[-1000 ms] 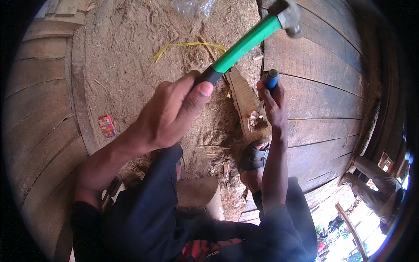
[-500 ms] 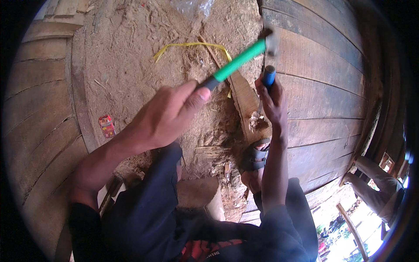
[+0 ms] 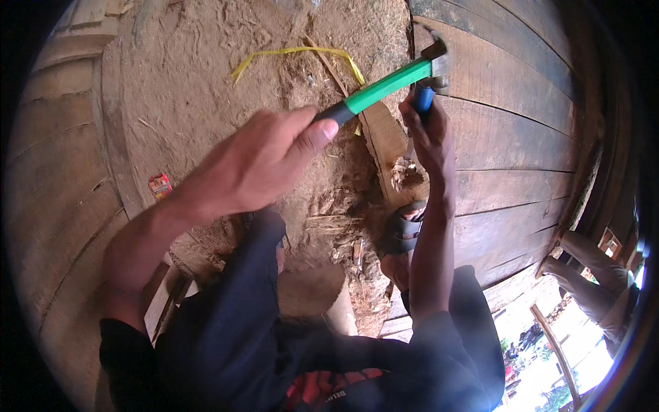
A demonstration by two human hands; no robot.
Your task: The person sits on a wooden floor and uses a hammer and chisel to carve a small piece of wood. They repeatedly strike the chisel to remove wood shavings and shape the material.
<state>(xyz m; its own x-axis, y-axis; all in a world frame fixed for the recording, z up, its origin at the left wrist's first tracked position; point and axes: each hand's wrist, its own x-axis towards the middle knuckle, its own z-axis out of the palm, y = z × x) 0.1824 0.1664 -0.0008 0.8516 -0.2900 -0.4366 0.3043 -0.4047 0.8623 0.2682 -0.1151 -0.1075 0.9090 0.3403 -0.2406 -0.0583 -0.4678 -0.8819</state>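
The left hand (image 3: 271, 161) is closed round a green-handled hammer (image 3: 388, 85), its head just by the blue-handled chisel (image 3: 423, 100) the right hand (image 3: 432, 141) clasps.

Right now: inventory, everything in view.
hammer: 1, green handle, upper middle
tool: 1, blue handle, by hammer head
wood piece: 1, brown, centre
strip: 1, yellow, upper middle
packet: 1, red, left
boards: several, brown, both sides
ground: 1, brown, centre
block: 1, brown, lower middle
pole: 1, brown, lower right
other person: 1, brownish clothing, lower right
sandal: 1, black, centre
legs: 2, dark clothing, lower middle
left hand: 1, bare, on hammer
right hand: 1, bare, on tool
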